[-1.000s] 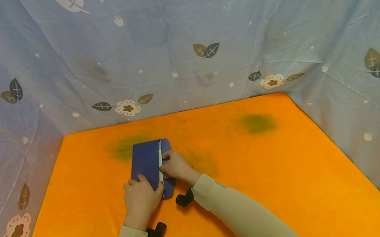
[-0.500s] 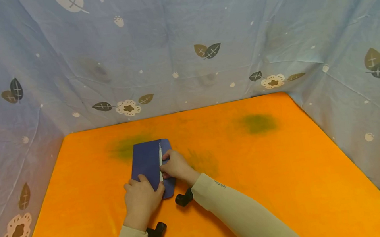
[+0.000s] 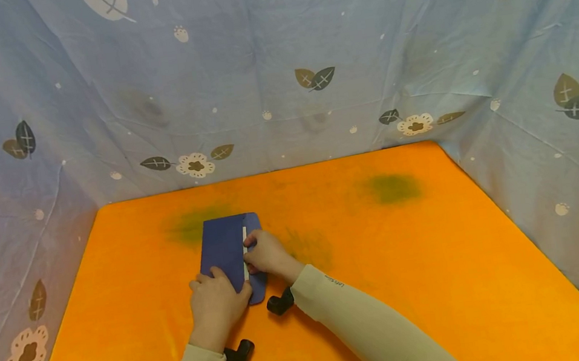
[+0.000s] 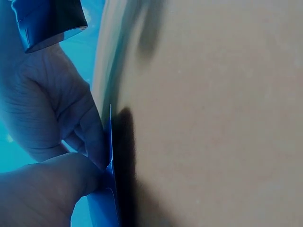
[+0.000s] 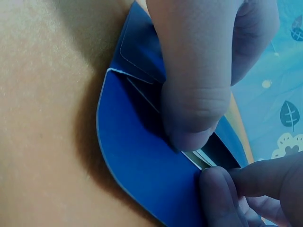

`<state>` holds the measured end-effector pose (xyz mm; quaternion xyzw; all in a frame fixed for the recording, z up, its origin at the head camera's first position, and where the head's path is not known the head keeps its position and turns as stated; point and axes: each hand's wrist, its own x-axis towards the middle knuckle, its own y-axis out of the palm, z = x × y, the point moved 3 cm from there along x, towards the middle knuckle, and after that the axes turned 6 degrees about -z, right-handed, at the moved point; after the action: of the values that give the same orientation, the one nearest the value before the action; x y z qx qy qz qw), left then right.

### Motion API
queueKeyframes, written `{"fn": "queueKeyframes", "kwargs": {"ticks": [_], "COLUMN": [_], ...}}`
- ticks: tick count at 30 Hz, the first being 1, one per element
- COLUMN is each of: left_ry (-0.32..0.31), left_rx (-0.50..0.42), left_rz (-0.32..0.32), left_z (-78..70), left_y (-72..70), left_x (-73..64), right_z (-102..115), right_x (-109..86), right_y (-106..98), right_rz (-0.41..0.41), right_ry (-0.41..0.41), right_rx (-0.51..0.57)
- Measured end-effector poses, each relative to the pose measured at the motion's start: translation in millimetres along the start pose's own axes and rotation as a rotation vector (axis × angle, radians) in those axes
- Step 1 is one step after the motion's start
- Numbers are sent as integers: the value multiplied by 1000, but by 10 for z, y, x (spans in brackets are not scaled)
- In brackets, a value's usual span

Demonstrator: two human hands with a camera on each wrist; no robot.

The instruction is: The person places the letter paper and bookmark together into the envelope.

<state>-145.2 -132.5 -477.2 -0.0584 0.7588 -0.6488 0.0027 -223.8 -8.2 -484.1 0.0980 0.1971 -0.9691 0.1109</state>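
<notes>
A dark blue envelope [image 3: 222, 241] lies on the table with its flap [image 3: 260, 291] folded out to the right. White paper edges [image 5: 203, 158] show along its mouth, and the head view has them as a narrow pale strip. My left hand [image 3: 215, 306] holds the envelope at its near left part, thumb over the mouth; that thumb [image 5: 191, 80] is large in the right wrist view. At the mouth my right hand [image 3: 272, 256] pinches the paper, with fingertips [image 5: 218, 191] at its edge. The left wrist view shows the envelope [image 4: 102, 205] edge-on, its contents hidden there.
An orange cloth [image 3: 416, 267] covers the table, with greenish smudges on it. Pale blue curtains [image 3: 250, 45] printed with leaves and flowers stand behind and on both sides. Each wrist carries a small black camera [image 3: 239, 353].
The white strip at the envelope's mouth has become shorter and thinner, so the paper sits deeper inside. Both hands have stayed nearly in place.
</notes>
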Motion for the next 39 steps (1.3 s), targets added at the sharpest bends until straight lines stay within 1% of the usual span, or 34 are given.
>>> {"fn": "queueKeyframes", "kwargs": {"ticks": [6, 12, 16, 19, 22, 24, 31, 36, 39], "left_ry": [15, 14, 12, 7, 12, 21, 50, 58, 60], "left_rx": [7, -2, 1, 11, 19, 25, 34, 26, -13], "left_rz": [7, 31, 25, 21, 21, 20, -6, 12, 40], "left_z": [-5, -11, -11, -5, 6, 11, 19, 32, 32], "left_y": [0, 15, 34, 45, 56, 64, 78, 35, 2], "left_x": [12, 30, 51, 68, 80, 83, 99, 96, 80], "right_z": [-18, -52, -108, -148, -168, -187, -258, -289, -306], "right_x": [4, 22, 58, 73, 46, 17, -40, -73, -97], "right_y": [-13, -34, -82, -173, -313, -412, -678, -804, -880], "right_rz": [-7, -1, -7, -39, -97, -134, -216, -241, -254], "right_ry": [2, 4, -35, -120, -200, -237, -324, -358, -370], "right_rx": [9, 11, -22, -94, -173, -220, -345, -451, -515]}}
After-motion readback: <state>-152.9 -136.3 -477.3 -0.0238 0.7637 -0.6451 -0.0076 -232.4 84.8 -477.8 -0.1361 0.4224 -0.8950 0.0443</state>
